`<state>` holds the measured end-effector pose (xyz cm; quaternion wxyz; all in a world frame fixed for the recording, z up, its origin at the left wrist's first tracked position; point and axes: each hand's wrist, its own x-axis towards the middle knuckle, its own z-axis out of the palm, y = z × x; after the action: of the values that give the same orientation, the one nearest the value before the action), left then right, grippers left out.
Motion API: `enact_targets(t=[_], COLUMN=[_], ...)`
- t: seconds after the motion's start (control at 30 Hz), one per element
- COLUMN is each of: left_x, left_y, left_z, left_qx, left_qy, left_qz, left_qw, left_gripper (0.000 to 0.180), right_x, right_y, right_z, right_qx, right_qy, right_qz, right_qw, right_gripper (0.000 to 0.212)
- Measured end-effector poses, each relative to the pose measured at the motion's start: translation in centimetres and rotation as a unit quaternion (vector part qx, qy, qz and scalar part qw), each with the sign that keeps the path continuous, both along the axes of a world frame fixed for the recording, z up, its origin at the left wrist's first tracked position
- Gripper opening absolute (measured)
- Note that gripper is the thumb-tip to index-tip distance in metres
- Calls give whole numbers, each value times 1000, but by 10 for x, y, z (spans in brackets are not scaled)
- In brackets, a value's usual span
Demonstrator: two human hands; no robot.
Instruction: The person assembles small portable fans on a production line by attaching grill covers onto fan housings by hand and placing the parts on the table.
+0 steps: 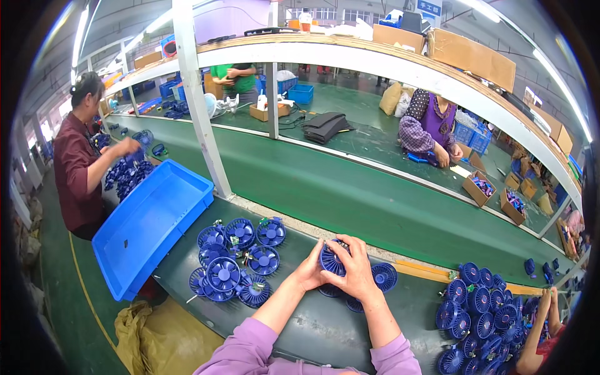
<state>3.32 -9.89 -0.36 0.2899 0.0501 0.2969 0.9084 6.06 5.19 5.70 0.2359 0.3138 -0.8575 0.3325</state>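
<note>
At the lower centre of the frame, the dark worktop gives open room between the forearms, and another gap lies past a single blue fan cage, before the crowded fan cages at lower right. Left of centre, a cluster of blue fans blocks low passage toward the blue bin. Across the middle, the green belt forms a long open lane, the white post obstructing its near edge at upper left.

Factory with green conveyor belt
</note>
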Motion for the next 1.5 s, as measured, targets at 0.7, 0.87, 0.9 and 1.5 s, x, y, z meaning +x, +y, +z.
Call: enact_targets(t=[0.7,0.87,0.9,1.5], left_x=[6,5,5,-19], left_y=[22,32,31,11], left_z=[11,8,3,-22], left_qx=[-370,-242,-167,-405], left_qy=[512,345,229,307], left_qz=[477,403,366,288], left_qw=[611,812,887,811], left_gripper=[63,48,47,43], right_x=[-7,-17,-17,-42], right_y=[-29,-7,-3,9], right_z=[-35,-28,-23,-43], right_qx=[-426,-324,-224,-192], right_qy=[-278,-171,-100,-150], right_qz=[108,81,41,-11], right_qw=[854,927,969,970], right_gripper=[77,71,75,53])
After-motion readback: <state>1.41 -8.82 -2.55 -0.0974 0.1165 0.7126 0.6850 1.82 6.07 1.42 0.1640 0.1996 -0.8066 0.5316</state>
